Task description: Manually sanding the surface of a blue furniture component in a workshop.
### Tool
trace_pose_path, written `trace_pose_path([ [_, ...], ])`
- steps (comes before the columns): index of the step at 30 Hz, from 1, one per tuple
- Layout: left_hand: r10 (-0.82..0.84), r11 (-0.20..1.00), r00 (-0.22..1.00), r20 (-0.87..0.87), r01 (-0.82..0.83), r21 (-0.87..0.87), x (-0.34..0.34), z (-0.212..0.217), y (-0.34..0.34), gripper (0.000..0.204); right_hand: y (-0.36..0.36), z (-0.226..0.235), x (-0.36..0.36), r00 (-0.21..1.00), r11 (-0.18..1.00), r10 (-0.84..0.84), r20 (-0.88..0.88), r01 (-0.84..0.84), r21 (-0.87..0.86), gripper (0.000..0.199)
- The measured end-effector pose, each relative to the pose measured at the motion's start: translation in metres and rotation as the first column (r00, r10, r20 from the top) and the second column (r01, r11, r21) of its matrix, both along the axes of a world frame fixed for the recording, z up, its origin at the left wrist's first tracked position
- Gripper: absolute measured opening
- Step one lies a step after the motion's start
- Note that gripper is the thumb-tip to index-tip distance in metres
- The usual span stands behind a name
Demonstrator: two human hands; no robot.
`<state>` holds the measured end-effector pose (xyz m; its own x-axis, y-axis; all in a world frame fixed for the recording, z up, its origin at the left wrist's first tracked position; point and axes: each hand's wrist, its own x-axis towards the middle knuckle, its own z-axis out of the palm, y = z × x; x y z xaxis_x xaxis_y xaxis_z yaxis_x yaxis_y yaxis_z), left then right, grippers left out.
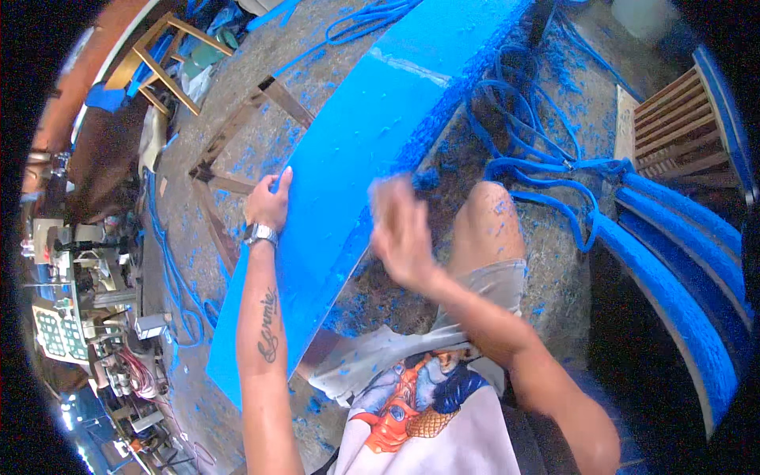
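A long, flat blue panel (340, 150) stretches diagonally from the lower left to the top right, its right edge rough with blue shreds. My left hand (269, 203), with a metal watch on the wrist, grips the panel's left edge, thumb on top and the other fingers partly hidden. Just off the panel's right edge is my right hand (401, 229), raised and smeared by motion. Its fingers are too blurred to make out, and whether it touches the edge is unclear. The panel's near end lies by my left forearm.
A wooden frame (212, 188) lies beneath and left of the panel. Coiled blue strips (526, 170) and long curved blue pieces (673, 269) fill the right, near a slatted wooden piece (673, 131). A cluttered workbench (103, 293) stands left; blue scraps litter the floor.
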<state>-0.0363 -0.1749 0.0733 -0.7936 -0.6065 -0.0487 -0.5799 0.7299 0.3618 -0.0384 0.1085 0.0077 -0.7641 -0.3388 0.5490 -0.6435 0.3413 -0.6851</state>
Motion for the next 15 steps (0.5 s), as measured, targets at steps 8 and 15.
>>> trace_pose_path([
  [8,0.023,0.998,1.0,-0.014,-0.022,0.06,0.001,0.003,0.003,0.069,-0.002,0.004,-0.03,0.913,0.922,-0.13,0.386,0.255,-0.293,0.067],
  [15,0.016,0.999,0.999,-0.03,-0.015,0.028,-0.002,0.001,0.001,0.066,0.013,-0.004,0.041,0.928,0.925,0.372,-0.017,-0.373,-0.069,0.05],
])
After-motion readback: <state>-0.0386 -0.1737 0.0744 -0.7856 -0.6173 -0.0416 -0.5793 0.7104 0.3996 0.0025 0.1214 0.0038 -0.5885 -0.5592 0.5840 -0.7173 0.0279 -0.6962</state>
